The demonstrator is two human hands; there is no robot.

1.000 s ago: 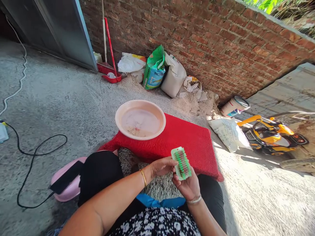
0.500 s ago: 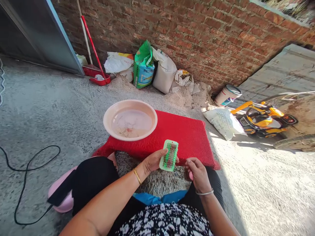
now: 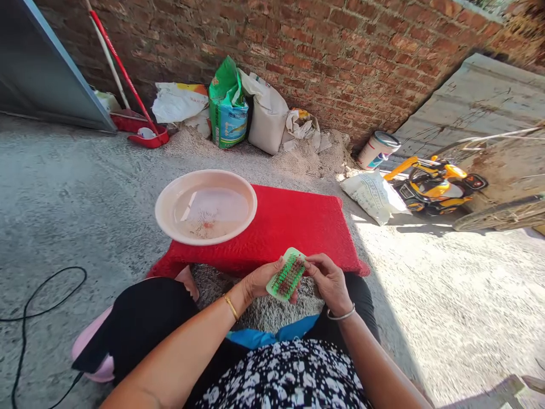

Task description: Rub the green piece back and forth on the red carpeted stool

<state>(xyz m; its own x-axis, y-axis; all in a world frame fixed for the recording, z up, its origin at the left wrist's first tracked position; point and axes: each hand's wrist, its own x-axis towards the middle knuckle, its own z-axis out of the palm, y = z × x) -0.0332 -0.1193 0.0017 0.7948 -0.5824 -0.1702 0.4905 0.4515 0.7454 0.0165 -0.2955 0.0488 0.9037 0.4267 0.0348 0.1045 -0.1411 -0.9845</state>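
My left hand [image 3: 259,279] holds a light green scrubbing brush [image 3: 286,275] with its bristles facing up. Brownish debris is caught among the green bristles. My right hand [image 3: 330,281] is at the brush's upper right edge, thumb and fingertip pinched together against the bristles; whatever lies between them is too small to make out. Just ahead, a red cloth-covered low table [image 3: 298,224] carries a pale pink basin [image 3: 164,213] of water at its left end, with dark bits and a reddish spot in it.
Beyond the table, a green sack [image 3: 229,111] and a white sack [image 3: 267,122] lean on the brick wall, beside a red dustpan [image 3: 149,139]. A paint bucket [image 3: 378,150] and a yellow toy excavator [image 3: 438,184] stand to the right. A black cable [image 3: 25,329] lies at left.
My right hand has moved up and left to the brush and now touches its bristles. The brush has tilted clockwise in my left hand. The whole view has shifted slightly.
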